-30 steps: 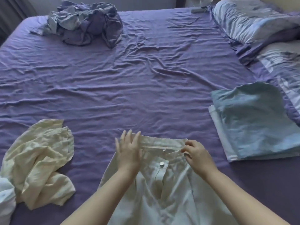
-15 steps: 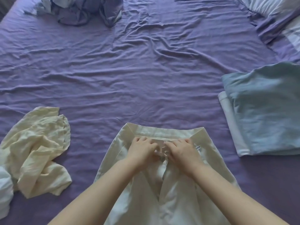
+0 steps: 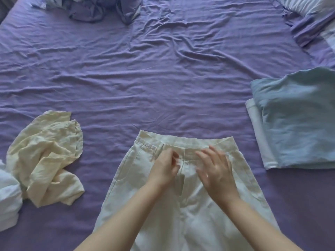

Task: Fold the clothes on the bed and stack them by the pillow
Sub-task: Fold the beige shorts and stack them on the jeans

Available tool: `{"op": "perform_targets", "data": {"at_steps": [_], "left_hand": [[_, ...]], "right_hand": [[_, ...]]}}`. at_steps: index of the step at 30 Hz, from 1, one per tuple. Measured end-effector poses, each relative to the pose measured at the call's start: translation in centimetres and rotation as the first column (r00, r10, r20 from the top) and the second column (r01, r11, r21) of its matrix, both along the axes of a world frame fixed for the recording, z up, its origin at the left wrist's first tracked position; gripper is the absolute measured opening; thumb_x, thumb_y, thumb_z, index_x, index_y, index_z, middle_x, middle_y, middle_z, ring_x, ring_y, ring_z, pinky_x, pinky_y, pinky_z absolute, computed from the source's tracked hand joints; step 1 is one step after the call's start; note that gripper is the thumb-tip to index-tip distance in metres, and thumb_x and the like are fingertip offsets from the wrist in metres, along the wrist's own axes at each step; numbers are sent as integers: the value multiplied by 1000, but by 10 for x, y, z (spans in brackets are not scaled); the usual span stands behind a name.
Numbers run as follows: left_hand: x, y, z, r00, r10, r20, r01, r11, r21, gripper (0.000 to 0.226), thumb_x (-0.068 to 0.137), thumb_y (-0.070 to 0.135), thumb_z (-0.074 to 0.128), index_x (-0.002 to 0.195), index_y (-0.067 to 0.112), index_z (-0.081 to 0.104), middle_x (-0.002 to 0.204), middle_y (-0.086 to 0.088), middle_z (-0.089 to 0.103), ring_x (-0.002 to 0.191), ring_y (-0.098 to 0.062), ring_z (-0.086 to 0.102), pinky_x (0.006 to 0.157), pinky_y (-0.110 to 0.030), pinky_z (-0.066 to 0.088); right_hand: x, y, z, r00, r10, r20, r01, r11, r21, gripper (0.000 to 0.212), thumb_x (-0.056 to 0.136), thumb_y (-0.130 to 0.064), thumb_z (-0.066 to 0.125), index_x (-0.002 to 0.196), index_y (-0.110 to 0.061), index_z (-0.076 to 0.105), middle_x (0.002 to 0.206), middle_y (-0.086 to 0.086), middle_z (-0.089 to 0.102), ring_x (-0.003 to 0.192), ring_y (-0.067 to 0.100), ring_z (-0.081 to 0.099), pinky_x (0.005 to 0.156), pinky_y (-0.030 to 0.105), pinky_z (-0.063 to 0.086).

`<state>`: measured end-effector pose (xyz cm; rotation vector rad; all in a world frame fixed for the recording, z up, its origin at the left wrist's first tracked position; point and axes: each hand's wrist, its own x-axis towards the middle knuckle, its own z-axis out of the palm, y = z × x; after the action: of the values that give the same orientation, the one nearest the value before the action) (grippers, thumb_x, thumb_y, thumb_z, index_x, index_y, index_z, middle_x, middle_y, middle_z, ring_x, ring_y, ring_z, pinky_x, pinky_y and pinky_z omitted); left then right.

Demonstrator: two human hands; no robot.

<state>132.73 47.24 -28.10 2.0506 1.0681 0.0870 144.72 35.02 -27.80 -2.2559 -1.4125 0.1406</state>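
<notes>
Both bare forearms come in from the bottom edge and angle toward each other. Left hand (image 3: 164, 168) has its fingers curled in, pinching at fabric by the fly. Right hand (image 3: 216, 169) is spread flat, fingers straight and fanned out, palm down, a bit motion-blurred.

Soft dim daylight; right hand (image 3: 216, 171) motion-blurred.

Cream trousers (image 3: 163, 205) lie flat on the purple bed (image 3: 163, 87), waistband away from the person. The left hand (image 3: 164, 168) pinches the fly with curled fingers (image 3: 175, 156), while the right hand (image 3: 216, 171) rests spread on the front. A crumpled yellow garment (image 3: 47, 160) lies left; a folded blue stack (image 3: 297, 124) sits right, near the pillow (image 3: 311, 8).
</notes>
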Motion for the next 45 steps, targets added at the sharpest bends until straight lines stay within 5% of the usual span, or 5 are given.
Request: {"op": "perform_targets", "data": {"at_steps": [9,14,24,42,45], "left_hand": [[-53,-33,-22,923,-357,-144,366,930,41,20,81,37,69,99,28,73,147,5,34,143,-16,13,112,-21,14],[-52,-39,-20,946,-300,-123,312,946,92,14,79,36,71,89,29,76,145,9,38,143,-16,16,112,-22,18],[-41,-38,-16,953,-248,-173,273,951,144,11,78,37,70,86,33,76,133,13,45,132,-15,25,99,-22,16],[20,17,-3,992,-33,-120,55,982,183,9,81,36,70,87,33,75,108,13,57,112,-16,38,83,-26,18],[31,25,-5,983,-61,-172,99,971,217,9,82,36,69,88,33,75,106,13,54,113,-16,37,84,-26,15]], "right_hand": [[-92,-76,-34,988,39,-151,-66,982,-175,60,93,-55,28,116,-16,66,127,7,61,124,17,40,107,36,18],[-105,-71,-38,973,-114,-201,65,970,-236,59,81,-55,43,125,-20,60,138,6,51,132,15,29,111,35,12],[-112,-71,-47,990,-143,23,142,929,-343,75,91,-63,5,137,-12,34,139,20,45,144,17,-13,111,46,13],[-111,-72,-65,983,-110,144,145,954,-263,74,74,-62,37,133,-16,37,137,19,45,137,32,23,108,48,17],[-111,-71,-66,978,-135,160,172,953,-249,74,73,-61,38,132,-17,43,139,17,44,145,27,3,111,45,14]]}}
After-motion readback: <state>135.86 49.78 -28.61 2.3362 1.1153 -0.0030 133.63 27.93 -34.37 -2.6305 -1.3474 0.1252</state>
